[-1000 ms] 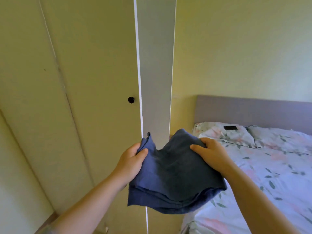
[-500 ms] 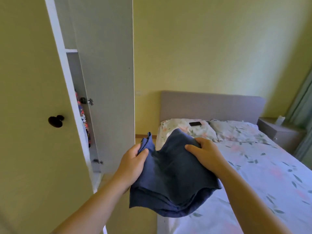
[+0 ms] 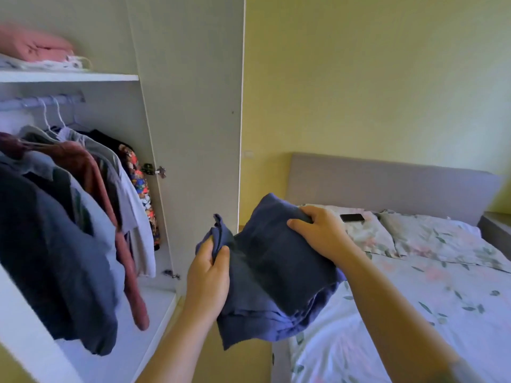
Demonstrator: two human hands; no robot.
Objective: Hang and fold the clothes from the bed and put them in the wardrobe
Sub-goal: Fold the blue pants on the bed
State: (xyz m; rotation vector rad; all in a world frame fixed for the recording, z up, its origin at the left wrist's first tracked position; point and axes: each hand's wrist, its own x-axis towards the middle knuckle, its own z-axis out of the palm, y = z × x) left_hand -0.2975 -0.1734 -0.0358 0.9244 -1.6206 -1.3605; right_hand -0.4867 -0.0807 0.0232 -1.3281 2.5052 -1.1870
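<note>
I hold a folded dark blue garment (image 3: pixel 276 275) in mid-air between the wardrobe and the bed. My left hand (image 3: pixel 208 275) grips its left edge, thumb on top. My right hand (image 3: pixel 320 233) grips its far right corner with the fingers curled over the fold. The wardrobe (image 3: pixel 190 134) stands open at the left, showing a rail (image 3: pixel 41 102) with several hung clothes (image 3: pixel 83 217) and a shelf (image 3: pixel 69 77) above it. The bed (image 3: pixel 414 313) with its floral cover lies at the right.
Folded pink and white items (image 3: pixel 38 51) lie on the wardrobe shelf. A dark phone (image 3: pixel 352 217) rests on a pillow near the grey headboard (image 3: pixel 387 186). A bedside table (image 3: pixel 495 225) shows at the far right. The wardrobe floor (image 3: pixel 124 341) below the hung clothes is white.
The view has swung from the shut door to the open wardrobe inside, with rail and shelf now visible. Both hands keep the same hold on the blue garment.
</note>
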